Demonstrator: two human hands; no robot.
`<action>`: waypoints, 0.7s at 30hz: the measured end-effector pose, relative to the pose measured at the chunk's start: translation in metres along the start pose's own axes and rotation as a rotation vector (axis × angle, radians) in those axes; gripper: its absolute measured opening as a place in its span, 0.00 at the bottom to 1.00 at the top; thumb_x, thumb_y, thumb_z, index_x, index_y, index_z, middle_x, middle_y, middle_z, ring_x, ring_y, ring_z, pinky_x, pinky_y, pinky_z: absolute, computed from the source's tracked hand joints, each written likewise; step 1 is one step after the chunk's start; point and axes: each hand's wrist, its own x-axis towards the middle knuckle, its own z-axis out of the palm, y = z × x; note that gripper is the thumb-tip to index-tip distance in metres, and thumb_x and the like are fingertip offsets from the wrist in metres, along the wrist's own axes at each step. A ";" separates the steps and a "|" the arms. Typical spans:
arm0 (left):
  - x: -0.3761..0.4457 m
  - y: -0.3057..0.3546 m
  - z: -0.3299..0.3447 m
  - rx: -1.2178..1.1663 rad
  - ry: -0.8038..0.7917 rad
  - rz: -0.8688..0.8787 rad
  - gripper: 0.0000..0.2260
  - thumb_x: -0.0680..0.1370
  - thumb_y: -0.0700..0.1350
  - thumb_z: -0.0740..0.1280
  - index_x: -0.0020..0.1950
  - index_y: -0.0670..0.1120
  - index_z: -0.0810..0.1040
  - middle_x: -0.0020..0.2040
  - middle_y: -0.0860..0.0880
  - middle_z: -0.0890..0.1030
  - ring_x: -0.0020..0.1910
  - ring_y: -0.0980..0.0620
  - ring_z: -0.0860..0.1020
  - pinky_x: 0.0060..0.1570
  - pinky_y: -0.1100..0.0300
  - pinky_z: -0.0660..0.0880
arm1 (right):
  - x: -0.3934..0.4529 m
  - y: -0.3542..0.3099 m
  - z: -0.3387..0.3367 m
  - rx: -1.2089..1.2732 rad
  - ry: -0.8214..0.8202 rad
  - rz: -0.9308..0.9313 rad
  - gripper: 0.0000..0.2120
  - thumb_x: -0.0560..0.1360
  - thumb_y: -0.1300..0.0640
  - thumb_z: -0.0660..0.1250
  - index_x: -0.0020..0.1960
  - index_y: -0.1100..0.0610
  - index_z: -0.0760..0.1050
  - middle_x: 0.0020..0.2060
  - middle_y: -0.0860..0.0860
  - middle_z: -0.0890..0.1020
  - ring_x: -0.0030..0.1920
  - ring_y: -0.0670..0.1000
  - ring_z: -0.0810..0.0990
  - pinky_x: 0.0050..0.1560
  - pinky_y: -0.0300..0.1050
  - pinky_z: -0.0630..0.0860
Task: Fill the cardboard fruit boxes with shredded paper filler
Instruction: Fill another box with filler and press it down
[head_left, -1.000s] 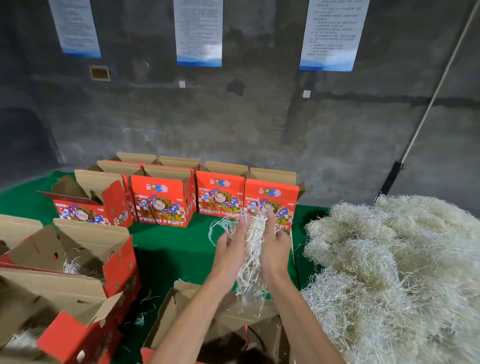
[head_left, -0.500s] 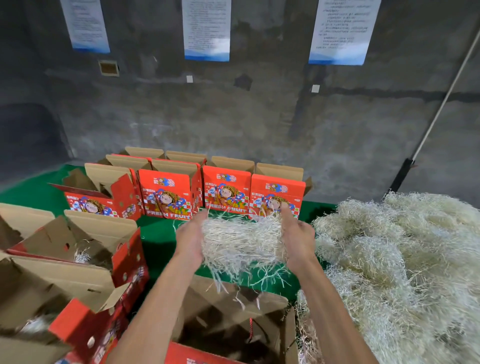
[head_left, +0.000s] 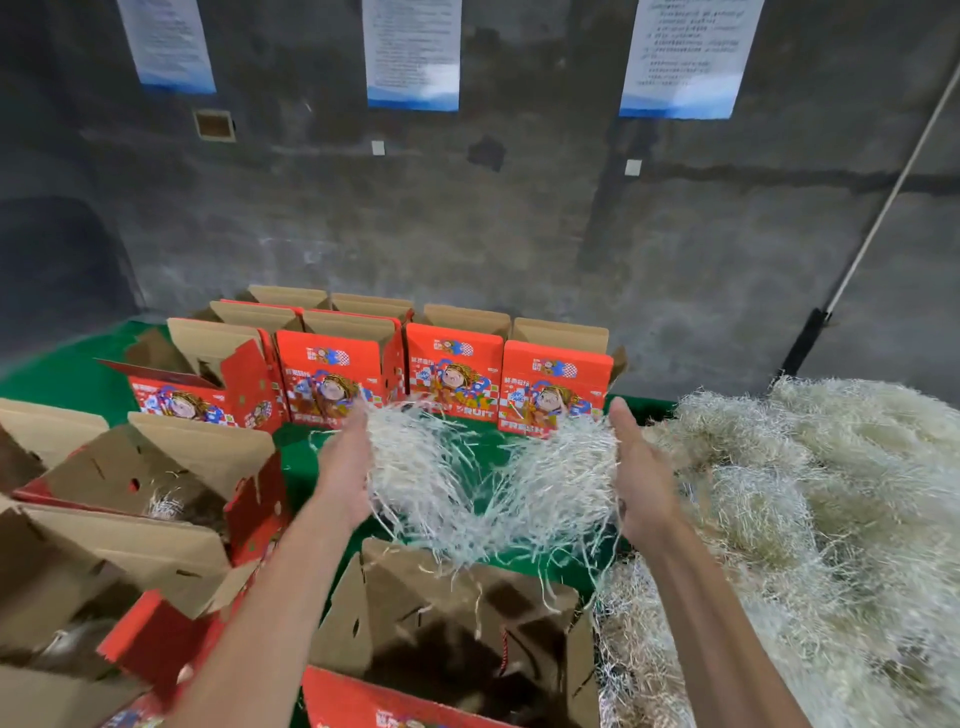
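A clump of pale shredded paper (head_left: 488, 478) is stretched between my two hands, sagging in the middle above an open red cardboard fruit box (head_left: 452, 644) right below me. My left hand (head_left: 345, 467) holds the clump's left end and my right hand (head_left: 641, 475) holds its right end, palms facing each other with the fingers buried in the strands. Loose strands hang down toward the box's brown flaps. The box's inside looks dark, and I see no filler in it.
A big heap of shredded paper (head_left: 810, 519) lies on the right. Open red boxes (head_left: 156, 499) sit at my left, some with a little filler. A row of upright red fruit boxes (head_left: 452, 374) stands at the back on the green cloth (head_left: 57, 379) by the concrete wall.
My hands have moved apart, pulling the clump from a narrow bunch into a wide, thin web. The view has also tilted down, showing more of the box below.
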 end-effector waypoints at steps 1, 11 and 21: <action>-0.002 -0.005 0.008 0.010 -0.029 0.002 0.33 0.76 0.69 0.63 0.73 0.49 0.69 0.47 0.49 0.78 0.40 0.50 0.75 0.43 0.52 0.74 | -0.003 -0.001 0.009 -0.012 -0.080 0.007 0.49 0.70 0.25 0.64 0.69 0.68 0.67 0.51 0.72 0.80 0.38 0.70 0.80 0.38 0.58 0.81; -0.045 -0.037 0.070 0.107 -0.312 -0.007 0.44 0.70 0.75 0.61 0.81 0.55 0.57 0.80 0.49 0.59 0.78 0.45 0.58 0.75 0.41 0.54 | -0.025 0.015 0.074 -0.140 -0.100 -0.480 0.23 0.82 0.36 0.58 0.33 0.48 0.65 0.27 0.43 0.67 0.28 0.47 0.64 0.31 0.41 0.64; -0.052 -0.036 0.091 0.028 -0.267 0.102 0.56 0.61 0.77 0.70 0.81 0.54 0.53 0.77 0.55 0.60 0.72 0.53 0.64 0.68 0.48 0.64 | -0.024 0.019 0.086 -0.206 0.126 -0.474 0.28 0.78 0.34 0.62 0.32 0.54 0.65 0.24 0.45 0.69 0.28 0.47 0.64 0.31 0.48 0.65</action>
